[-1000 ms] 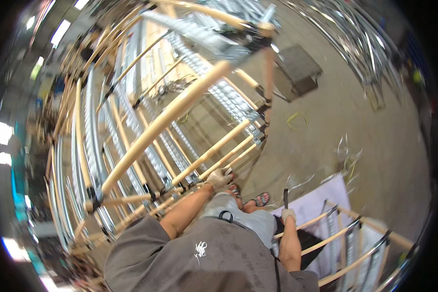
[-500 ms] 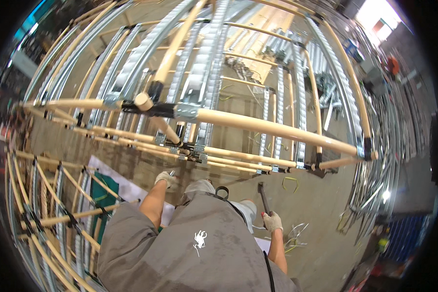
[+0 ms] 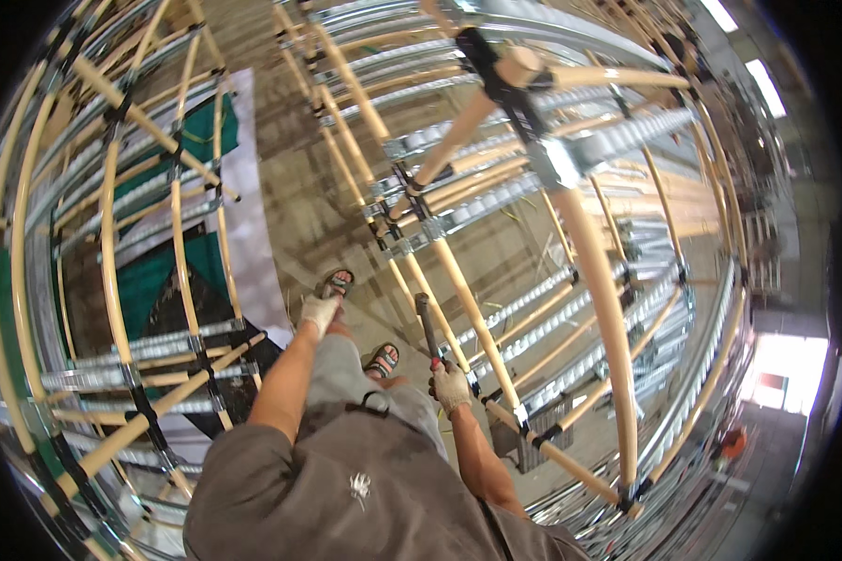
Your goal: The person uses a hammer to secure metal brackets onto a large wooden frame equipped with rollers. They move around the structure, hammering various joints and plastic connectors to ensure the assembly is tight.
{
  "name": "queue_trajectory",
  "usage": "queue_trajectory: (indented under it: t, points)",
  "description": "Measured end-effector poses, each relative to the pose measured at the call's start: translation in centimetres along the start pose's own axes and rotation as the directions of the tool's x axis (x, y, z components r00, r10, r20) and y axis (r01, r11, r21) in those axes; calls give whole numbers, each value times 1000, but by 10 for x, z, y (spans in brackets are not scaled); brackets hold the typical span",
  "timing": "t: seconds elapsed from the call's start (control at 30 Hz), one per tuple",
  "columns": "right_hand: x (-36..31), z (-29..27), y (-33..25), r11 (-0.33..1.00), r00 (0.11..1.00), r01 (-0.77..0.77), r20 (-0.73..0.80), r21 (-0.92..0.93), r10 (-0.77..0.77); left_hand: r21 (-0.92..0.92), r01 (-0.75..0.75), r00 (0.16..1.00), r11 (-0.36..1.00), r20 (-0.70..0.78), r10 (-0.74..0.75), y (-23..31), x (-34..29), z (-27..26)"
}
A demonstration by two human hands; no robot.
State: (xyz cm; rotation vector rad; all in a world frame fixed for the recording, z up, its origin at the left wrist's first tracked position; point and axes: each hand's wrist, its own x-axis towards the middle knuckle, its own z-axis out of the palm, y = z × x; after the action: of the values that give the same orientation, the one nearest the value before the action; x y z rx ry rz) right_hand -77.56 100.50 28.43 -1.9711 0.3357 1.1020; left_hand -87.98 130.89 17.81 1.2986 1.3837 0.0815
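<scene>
From where I'm standing, the person is gripping a dark long-handled tool (image 3: 428, 323) just below the middle of the frame. The right hand (image 3: 452, 385), wearing a pale work glove with darkened fingers, is clamping those fingers around the handle's lower end, beside a red patch. The tool's thicker head is pointing toward the top of the frame, lying in view close to the tubes of the roller rack (image 3: 589, 243); I can't tell whether it is touching them.

The left hand (image 3: 320, 313), also gloved, is hanging near the centre, in front of the left leg. Its fingers are pointing away from me, and I can't tell whether they are closing on anything.

Below the hands, 2 strapped sandals (image 3: 382, 360) are resting on the brown floor (image 3: 290, 168). The roller rack, built of cream tubes, black joints and metal roller tracks, is filling the upper right. A second rack (image 3: 110, 220) of the same kind is standing at the left, with a white sheet (image 3: 257, 215) and green cloth (image 3: 146, 290) showing beneath and beside it. At the lower right, a grey crate (image 3: 531, 447) is sitting behind the tubes.
</scene>
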Motion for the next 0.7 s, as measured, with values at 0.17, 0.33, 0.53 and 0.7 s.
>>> queue_trajectory:
  t: [0.17,0.33,0.53,0.7]
  points:
    - [69,5,13,995,991,6,-134,-104,-20,-434,456,890,777,208,-406,-85,-24,56]
    - [189,16,20,903,928,237,-190,-358,-320,-574,428,903,698,248,-351,-60,-11,98]
    - [209,28,55,948,940,268,-167,-174,-297,-592,337,931,732,323,-168,-68,70,170]
    - [215,32,43,955,936,276,-193,-110,-293,-574,191,967,797,248,-53,-54,114,212]
